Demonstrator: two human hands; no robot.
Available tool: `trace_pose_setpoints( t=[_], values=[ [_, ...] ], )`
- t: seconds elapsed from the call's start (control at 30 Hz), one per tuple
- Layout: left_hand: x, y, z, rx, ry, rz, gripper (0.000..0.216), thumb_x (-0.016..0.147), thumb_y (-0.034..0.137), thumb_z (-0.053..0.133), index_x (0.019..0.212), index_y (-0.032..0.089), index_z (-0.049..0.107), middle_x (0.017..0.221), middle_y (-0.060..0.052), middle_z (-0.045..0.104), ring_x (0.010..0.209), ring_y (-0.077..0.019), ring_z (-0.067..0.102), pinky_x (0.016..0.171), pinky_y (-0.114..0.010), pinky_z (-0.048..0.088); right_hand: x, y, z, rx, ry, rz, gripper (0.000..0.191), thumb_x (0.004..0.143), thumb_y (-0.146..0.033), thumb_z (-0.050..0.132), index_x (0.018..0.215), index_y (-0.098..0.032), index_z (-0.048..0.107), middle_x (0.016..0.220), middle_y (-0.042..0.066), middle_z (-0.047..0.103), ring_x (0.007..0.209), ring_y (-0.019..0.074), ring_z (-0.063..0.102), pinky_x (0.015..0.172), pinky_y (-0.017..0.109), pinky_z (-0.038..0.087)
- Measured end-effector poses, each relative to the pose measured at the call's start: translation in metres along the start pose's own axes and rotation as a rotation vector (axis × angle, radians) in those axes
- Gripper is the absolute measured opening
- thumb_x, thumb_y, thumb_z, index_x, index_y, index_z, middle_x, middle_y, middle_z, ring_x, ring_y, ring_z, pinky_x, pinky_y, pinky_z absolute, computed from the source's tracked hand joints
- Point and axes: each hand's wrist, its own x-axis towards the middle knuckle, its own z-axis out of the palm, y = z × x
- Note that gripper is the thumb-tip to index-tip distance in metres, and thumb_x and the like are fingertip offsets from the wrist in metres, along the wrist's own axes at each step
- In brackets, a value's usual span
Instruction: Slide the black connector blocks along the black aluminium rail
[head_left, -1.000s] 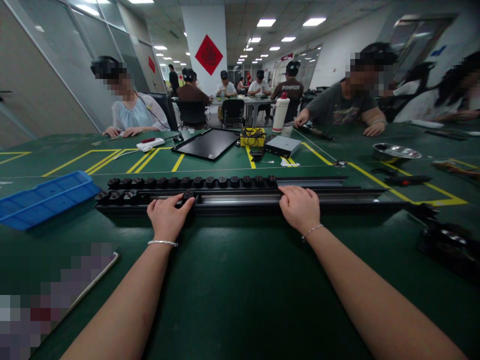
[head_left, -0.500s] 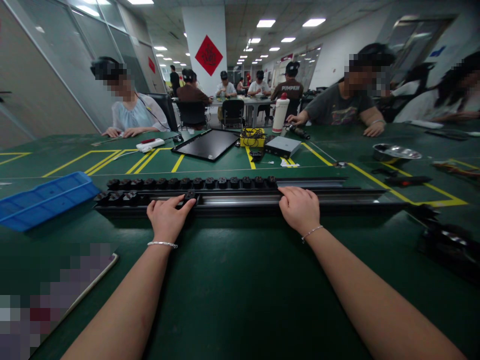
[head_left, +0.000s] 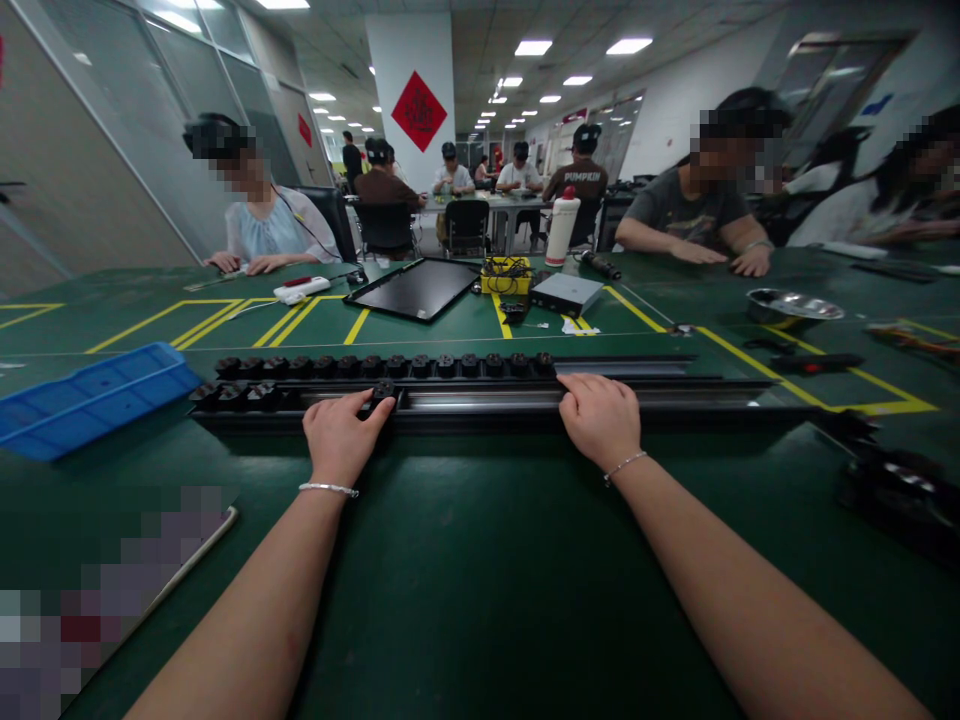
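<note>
Directions are read from the middle of the view, with 12 o'clock straight ahead. At 9 o'clock a blue tray (head_left: 97, 400) lies aslant on the green desk (head_left: 480, 580); nearer, at 8 o'clock, is a flat thing (head_left: 124, 590) with a pale edge, too blurred to name.

Just past the tray, three black blocks (head_left: 232, 395) sit at the 9 o'clock end of the front rail (head_left: 480, 402), which runs across toward 3 o'clock. The left hand (head_left: 339, 432) is between 8 and 9 o'clock, wearing a bracelet (head_left: 328, 489). Its grip is nearly closed, thumb and fingers drawn in around one small black block (head_left: 384, 388), pinching it from the sides at the front rail. That block is apart from the three.

Behind, the back rail (head_left: 622, 366) lies alongside the front one and carries a long row of blocks (head_left: 420, 366), from 9 o'clock to just past the middle. At 12 o'clock, farther off, is a yellow box (head_left: 504, 280) with cables.

The right hand (head_left: 602, 415), between 3 and 4 o'clock, lies over the front rail, its fingers bent and touching it. Some fingertips are hidden, so how tightly this grip is drawn together cannot be told. Toward 3 o'clock stands a steel bowl (head_left: 793, 303).
</note>
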Motion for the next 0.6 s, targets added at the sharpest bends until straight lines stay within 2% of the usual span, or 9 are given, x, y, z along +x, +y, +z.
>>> trace_pose_setpoints(
  t=[0.17, 0.6],
  values=[
    [-0.001, -0.0006, 0.002, -0.009, 0.026, 0.015, 0.045, 0.079, 0.055, 0.043, 0.099, 0.022, 0.065, 0.103, -0.006, 0.068, 0.099, -0.0241, 0.057, 0.089, -0.039, 0.031, -0.0001, -0.0004, -0.0006, -0.008, -0.001, 0.0, 0.035, 0.083, -0.023, 0.037, 0.106, -0.021, 0.062, 0.11, 0.003, 0.064, 0.104, 0.019, 0.053, 0.09, 0.035, 0.027],
    [-0.0008, 0.0021, -0.0022, -0.015, -0.019, -0.014, 0.047, 0.078, 0.055, 0.044, 0.102, 0.021, 0.066, 0.104, -0.006, 0.068, 0.102, -0.025, 0.055, 0.092, -0.04, 0.029, -0.0001, -0.0004, -0.0002, -0.041, 0.001, -0.009, 0.035, 0.083, -0.023, 0.038, 0.107, -0.022, 0.063, 0.109, 0.003, 0.065, 0.103, 0.0192, 0.053, 0.088, 0.035, 0.029]
  ],
)
